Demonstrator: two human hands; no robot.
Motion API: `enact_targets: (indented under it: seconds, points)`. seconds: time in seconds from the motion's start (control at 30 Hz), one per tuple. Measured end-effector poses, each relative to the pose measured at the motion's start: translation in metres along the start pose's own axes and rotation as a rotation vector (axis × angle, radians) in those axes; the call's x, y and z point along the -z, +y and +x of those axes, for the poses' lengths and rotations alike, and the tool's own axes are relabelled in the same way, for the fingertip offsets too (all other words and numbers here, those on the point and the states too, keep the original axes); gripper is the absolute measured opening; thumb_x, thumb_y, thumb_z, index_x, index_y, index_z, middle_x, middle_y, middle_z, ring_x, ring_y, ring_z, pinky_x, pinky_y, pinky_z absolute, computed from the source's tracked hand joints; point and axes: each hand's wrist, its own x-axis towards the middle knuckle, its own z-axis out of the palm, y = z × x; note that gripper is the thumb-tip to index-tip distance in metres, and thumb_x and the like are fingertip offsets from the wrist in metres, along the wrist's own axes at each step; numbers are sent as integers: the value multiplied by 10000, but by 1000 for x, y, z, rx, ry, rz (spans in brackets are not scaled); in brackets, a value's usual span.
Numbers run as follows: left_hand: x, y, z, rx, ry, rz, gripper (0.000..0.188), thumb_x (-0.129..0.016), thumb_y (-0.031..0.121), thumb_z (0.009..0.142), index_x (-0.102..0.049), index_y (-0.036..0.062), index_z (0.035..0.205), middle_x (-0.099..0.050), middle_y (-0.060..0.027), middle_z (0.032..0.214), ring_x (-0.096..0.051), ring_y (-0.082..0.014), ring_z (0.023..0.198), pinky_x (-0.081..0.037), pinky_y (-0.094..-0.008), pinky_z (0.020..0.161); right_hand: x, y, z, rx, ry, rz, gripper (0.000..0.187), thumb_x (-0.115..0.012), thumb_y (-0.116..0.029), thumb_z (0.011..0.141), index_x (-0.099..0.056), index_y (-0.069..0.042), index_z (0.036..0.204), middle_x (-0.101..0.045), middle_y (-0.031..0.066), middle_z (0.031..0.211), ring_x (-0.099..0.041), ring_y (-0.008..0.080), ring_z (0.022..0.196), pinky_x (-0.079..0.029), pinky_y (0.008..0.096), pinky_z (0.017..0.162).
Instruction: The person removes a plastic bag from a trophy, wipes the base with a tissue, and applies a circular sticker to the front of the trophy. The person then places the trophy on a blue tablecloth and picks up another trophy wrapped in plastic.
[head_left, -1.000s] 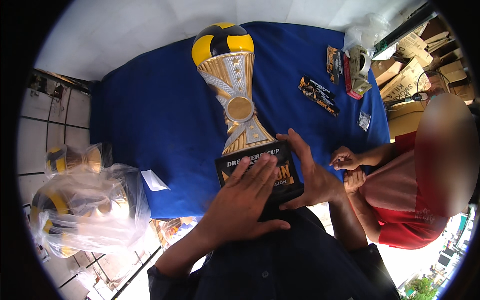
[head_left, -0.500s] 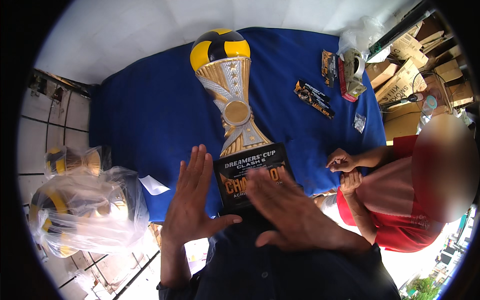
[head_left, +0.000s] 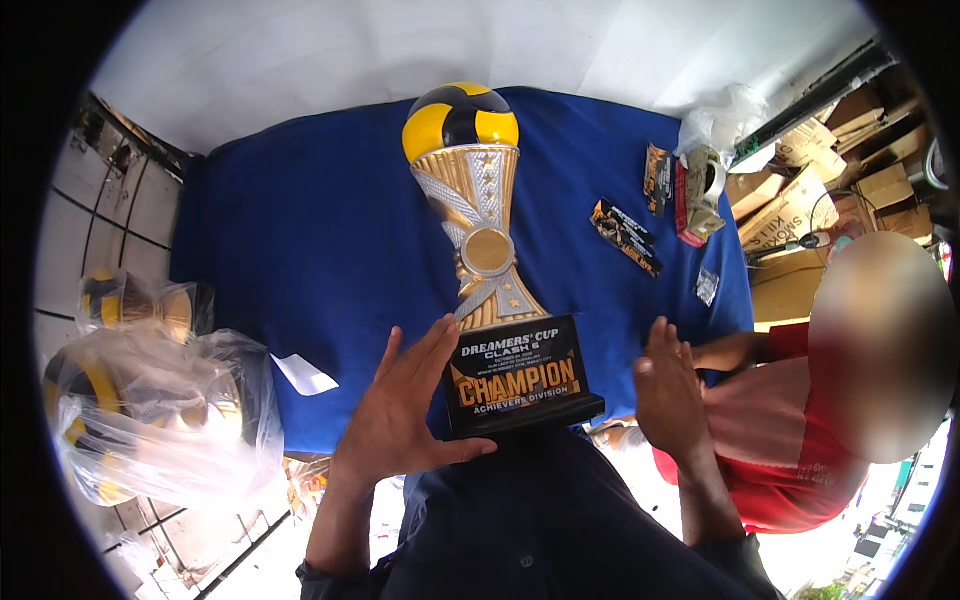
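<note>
A tall trophy (head_left: 487,215) lies or stands on the blue cloth, its gold and silver column topped by a yellow and black ball (head_left: 460,125). At its near end is a black base (head_left: 519,368) bearing a printed plate with white and orange lettering. Beside the base's left edge is my left hand (head_left: 405,405), fingers stretched and thumb out; whether it touches the base I cannot tell. My right hand (head_left: 672,395) is held up to the right of the base, apart from it, with fingers extended and nothing in it.
Blue cloth (head_left: 300,220) covers the table. Printed black strips (head_left: 626,237), a tape roll (head_left: 712,185) and a small clear packet (head_left: 707,287) lie at right. Plastic-wrapped trophies (head_left: 160,410) and white paper (head_left: 304,374) are at left. A person in red (head_left: 790,420) sits at right, near cardboard boxes (head_left: 800,200).
My right hand has moved right, away from the front of the base, uncovering its lettering. My left hand stays beside the base. The whole view has shifted slightly.
</note>
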Motion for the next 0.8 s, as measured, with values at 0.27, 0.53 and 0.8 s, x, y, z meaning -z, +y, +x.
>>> enact_targets:
  seconds: [0.27,0.53,0.8]
  points:
    - [6,11,4,25,-29,101,1461,-1077,644,661,-395,-62,1742,-475,-298,1778,-496,-435,1649,-216,-735,1380,-7,-72,-8,487,-4,172,719,-413,-442,1230,-422,60,1745,-398,256,1843,-245,398,1773,-81,706,1404]
    - [-4,1,-1,-18,61,29,1445,-1081,633,657,-407,-43,1742,-473,-282,1788,-509,-435,1640,-240,-723,1376,3,-36,-8,56,126,257,738,-355,-486,1248,-429,60,1738,-501,292,1763,-384,472,1704,-152,744,1374]
    - [5,0,1,-16,-8,55,1421,-1084,624,668,-420,-33,1739,-480,-275,1786,-510,-431,1641,-243,-713,1377,-17,-105,20,544,-86,425,695,-363,-498,1249,-478,-30,1749,-489,215,1800,-352,404,1733,-119,646,1419]
